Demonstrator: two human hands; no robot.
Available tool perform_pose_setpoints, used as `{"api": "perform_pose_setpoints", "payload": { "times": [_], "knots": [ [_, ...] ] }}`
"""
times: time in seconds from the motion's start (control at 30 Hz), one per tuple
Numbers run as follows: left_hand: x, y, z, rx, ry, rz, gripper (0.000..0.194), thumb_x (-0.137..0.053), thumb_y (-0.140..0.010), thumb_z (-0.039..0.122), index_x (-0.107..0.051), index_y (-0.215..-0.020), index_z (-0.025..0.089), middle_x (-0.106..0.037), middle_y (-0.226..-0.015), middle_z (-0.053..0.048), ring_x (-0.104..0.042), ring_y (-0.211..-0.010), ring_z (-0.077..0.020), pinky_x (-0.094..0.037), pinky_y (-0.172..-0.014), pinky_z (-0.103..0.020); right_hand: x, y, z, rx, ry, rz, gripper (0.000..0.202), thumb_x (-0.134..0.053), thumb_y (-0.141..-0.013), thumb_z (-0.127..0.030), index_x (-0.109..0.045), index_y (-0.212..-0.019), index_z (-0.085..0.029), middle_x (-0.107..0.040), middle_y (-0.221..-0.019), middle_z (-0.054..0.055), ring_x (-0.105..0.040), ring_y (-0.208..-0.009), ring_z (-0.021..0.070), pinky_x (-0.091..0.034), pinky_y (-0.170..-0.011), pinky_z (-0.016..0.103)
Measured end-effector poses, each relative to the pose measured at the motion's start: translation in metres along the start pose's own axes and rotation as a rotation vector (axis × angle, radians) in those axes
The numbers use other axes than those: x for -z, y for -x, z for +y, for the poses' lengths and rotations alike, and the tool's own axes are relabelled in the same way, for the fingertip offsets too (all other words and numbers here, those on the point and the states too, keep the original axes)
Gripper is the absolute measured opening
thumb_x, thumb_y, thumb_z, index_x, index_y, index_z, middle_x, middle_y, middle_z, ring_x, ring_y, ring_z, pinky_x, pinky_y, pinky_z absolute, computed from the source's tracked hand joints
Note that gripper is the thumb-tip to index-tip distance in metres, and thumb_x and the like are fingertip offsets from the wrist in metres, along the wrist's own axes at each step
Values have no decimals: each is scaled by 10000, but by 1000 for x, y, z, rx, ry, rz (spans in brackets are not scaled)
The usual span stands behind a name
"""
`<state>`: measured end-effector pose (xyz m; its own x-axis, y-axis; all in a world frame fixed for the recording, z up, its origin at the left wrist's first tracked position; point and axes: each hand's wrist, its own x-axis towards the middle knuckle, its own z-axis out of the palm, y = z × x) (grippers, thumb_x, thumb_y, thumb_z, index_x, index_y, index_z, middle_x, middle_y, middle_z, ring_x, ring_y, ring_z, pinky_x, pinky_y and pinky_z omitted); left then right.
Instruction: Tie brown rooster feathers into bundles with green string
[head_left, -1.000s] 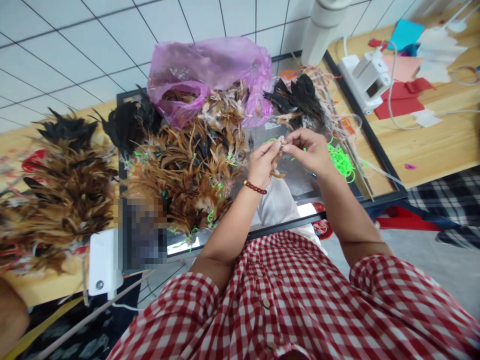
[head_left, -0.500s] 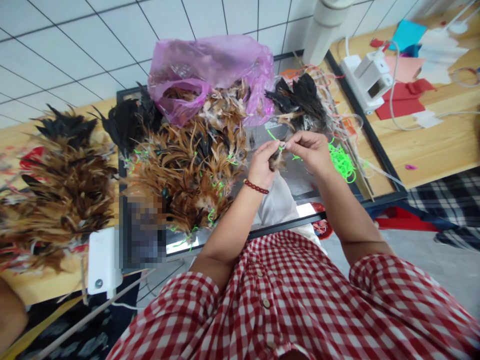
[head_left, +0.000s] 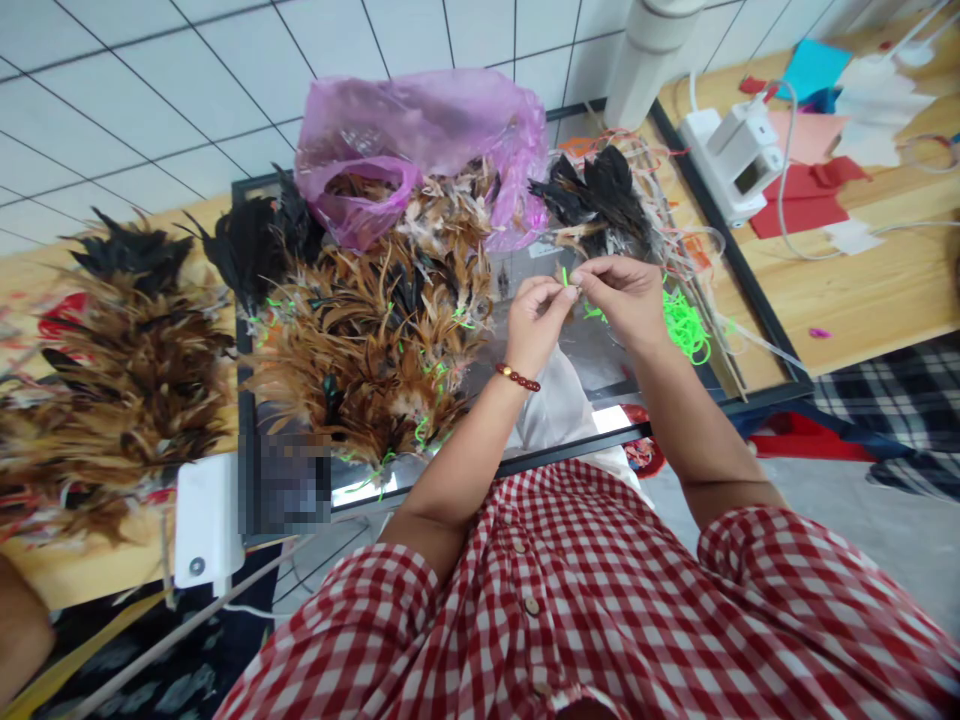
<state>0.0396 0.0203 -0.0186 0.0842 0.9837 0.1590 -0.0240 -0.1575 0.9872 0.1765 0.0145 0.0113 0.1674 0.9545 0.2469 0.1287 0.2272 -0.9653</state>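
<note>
My left hand (head_left: 535,325), with a brown bead bracelet at the wrist, is closed in a pinch over the tray (head_left: 244,400). A short end of bright green string (head_left: 565,276) stands up at its fingertips. Touching them from the right, my right hand (head_left: 628,300) pinches at the same spot with thumb and forefinger. The fingers cover most of what lies between them, so any feathers there are hard to make out. A tangle of green string (head_left: 684,328) lies just right of my right wrist. Brown feathers in bunches (head_left: 382,340), some tied with green string, fill the tray's left half.
Behind the bunches stands a pink plastic bag (head_left: 427,120) with feathers. Black feathers (head_left: 600,200) lie at the tray's back right. More brown feathers (head_left: 142,370) and a white power bank (head_left: 206,520) are on the left. A power strip (head_left: 724,165) sits right; another person's arm shows lower left.
My left hand has turned and shifted slightly right, and the brown feather tuft seen under its thumb is now hidden. The green string end now points upward at the fingertips.
</note>
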Motion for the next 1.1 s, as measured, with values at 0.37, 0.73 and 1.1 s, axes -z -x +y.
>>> {"api": "perform_pose_setpoints", "payload": {
  "times": [0.37,0.73,1.1],
  "knots": [
    [1,3,0,-214,-192,178,333,-704,-920,526,-723,-777,226,-612,-1061,-81,-618,-1074,-206,-534,-906,-343,-10,4,0,-20,-70,34,491,-872,-670,-703,-726,-737,-239,-731,-691,6,-683,-637,161,-617,-644,324],
    [5,2,3,-165,12,227,317,-757,-879,547,-753,-880,230,-670,-1149,-76,-672,-1104,-192,-565,-872,-315,-12,4,7,-46,-97,63,414,-907,-671,-603,-756,-752,-226,-754,-715,19,-715,-664,181,-626,-662,338],
    [8,-10,15,471,524,120,267,-757,-918,447,-640,-915,206,-749,-838,33,-644,-614,-22,-463,-553,-147,-9,14,-1,200,35,-38,318,-813,-821,-561,-796,-769,-248,-800,-828,47,-748,-779,192,-621,-749,349]
  ]
}}
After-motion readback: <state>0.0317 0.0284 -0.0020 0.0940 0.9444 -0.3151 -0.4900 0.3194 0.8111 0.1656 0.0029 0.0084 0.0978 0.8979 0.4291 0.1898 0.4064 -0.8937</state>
